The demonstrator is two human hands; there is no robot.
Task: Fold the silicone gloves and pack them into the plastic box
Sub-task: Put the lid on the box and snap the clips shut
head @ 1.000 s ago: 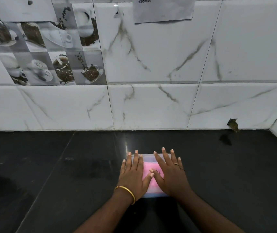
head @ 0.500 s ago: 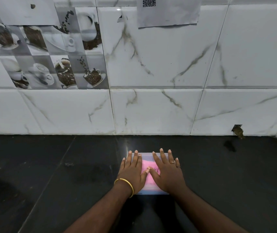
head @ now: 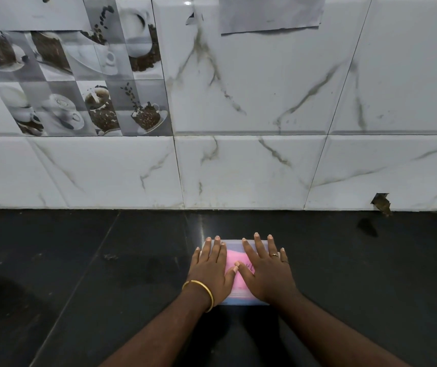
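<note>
Both palms are lying flat on top of the plastic box [head: 234, 243], the left hand [head: 210, 271] covering its left half and the right hand [head: 266, 274] its right, fingers spread and grasping nothing, thumbs touching over the middle, which looks like pressing a lid down evenly. Between the thumbs the pink silicone gloves [head: 234, 258] are showing through the clear top, so they are sitting inside, directly under the palms. The box is resting on the dark counter [head: 106, 260] in front of the tiled wall [head: 251, 168], giving that downward push a firm base.
</note>
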